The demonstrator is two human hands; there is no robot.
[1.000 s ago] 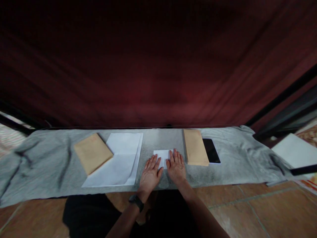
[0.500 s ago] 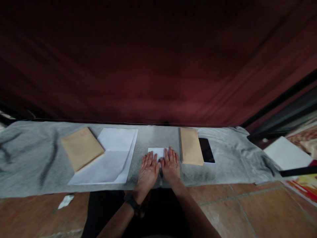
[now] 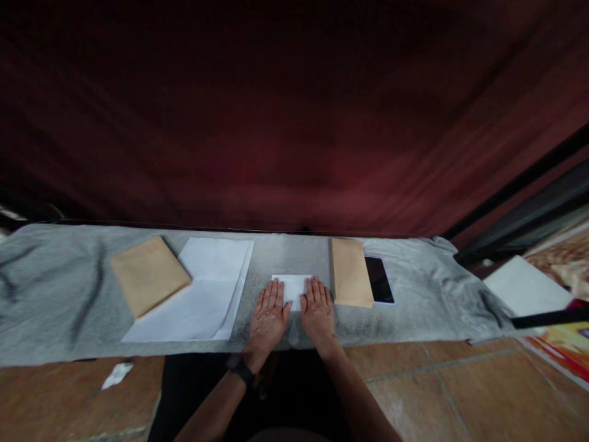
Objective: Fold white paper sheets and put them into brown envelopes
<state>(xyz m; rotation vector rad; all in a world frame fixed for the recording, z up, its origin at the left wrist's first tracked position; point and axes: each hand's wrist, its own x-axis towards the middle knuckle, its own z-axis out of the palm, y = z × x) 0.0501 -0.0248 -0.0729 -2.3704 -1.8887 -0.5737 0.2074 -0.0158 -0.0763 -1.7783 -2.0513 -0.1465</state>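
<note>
Palms down, the left hand and the right hand lay flat and a little apart, each with its fingers straight and close together and its thumb turned inward. Neither pinched anything; how hard they pressed, I could not tell. Under their fingertips was a small white paper, lying between them on the grey cloth. Fingers hid its side edges, so its full outline and the number of layers could not be made out. A dark watch circled the left wrist, its face too dim to read.

To the left, large white sheets, smooth and creased across the middle, ran partly beneath a squarish brown packet of matt paper, whose faint reddish mark was illegible. Near the right hand, a narrow stack of brown envelopes covered one side of a glossy black tablet with a pale rim.

The cloth looked soft and napped, rumpled at both ends, and hid whatever held it up. Behind it, a dark red backdrop faded to black. A brightly printed sheet was cut off at the right, above brown floor tiles.
</note>
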